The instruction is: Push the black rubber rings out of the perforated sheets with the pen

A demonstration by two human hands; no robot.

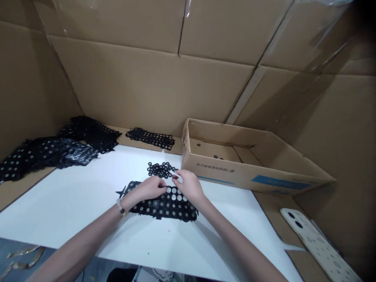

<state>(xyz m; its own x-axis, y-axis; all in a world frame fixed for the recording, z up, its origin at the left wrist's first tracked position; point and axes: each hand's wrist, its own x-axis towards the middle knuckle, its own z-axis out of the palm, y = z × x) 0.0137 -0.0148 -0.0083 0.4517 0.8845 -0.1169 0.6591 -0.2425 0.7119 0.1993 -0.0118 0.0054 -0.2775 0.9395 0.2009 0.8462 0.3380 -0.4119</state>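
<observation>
A black rubber sheet (164,213) with rows of round spots lies on the white table top. Several spots near its upper right show bright white, the others duller. My left hand (150,188) is closed in a pinch at the sheet's far edge, with a beaded bracelet on the wrist. Just right of it, my right hand (189,187) pinches with thumb and forefinger; a small dark piece shows at the fingertips, too small to name. Beyond both hands lies a loose pile of small black rings (158,169), close to the right fingertips.
An open cardboard box (217,169) with a few black rings inside stands at the back right. Perforated black sheets (149,137) lie at the back; more spotted sheets (44,152) are heaped left. A phone-like pale case (317,243) rests at right. Cardboard walls (132,78) enclose the table.
</observation>
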